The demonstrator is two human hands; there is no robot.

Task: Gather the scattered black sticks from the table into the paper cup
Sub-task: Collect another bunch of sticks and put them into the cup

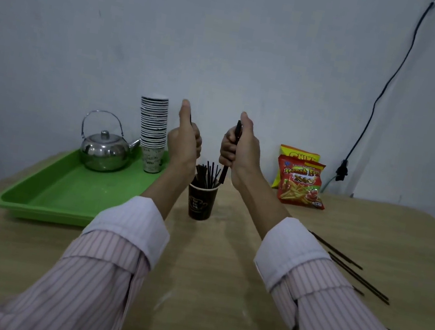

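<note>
Nearest the camera, two pink-striped shirt sleeves [96, 274] with folded white cuffs reach forward over the tan wooden table [205, 291]. The left hand [185, 142] is raised in a fist, thumb up, closed on one thin black stick [191, 120]. The right hand [237, 151], also thumb up, grips a bundle of black sticks [235, 136] upright above the dark brown paper cup [200, 202], which already holds a cluster of sticks [207, 176]. About four loose sticks [358, 275] lie on the table to the right. On one green plastic tray [64, 192] stand one steel kettle [104, 150] and one stack of paper cups [153, 132]. Two snack bags [300, 183] lean against the wall.
</note>
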